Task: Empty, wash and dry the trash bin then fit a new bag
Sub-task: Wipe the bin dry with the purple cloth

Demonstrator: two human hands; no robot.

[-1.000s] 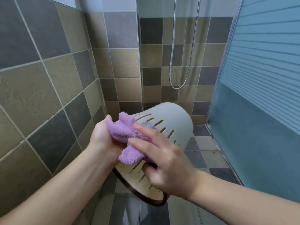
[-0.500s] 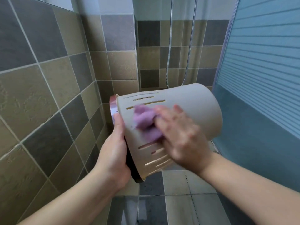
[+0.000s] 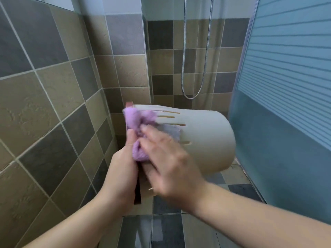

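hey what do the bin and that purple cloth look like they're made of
The bin looks like matte beige plastic: a smooth moulded wall with cut slots. Its dark rim band could be another material. The purple cloth looks like fluffy microfibre or terry, judging by its fuzzy pile.

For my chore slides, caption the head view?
Left hand steadies the sideways bin while right hand wipes it with a purple cloth.

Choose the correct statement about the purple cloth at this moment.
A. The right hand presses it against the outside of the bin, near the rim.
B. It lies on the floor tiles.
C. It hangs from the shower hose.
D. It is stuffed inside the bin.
A. The right hand presses the purple cloth onto the slotted outer wall of the bin, close to its rim, while the left hand grips that rim.
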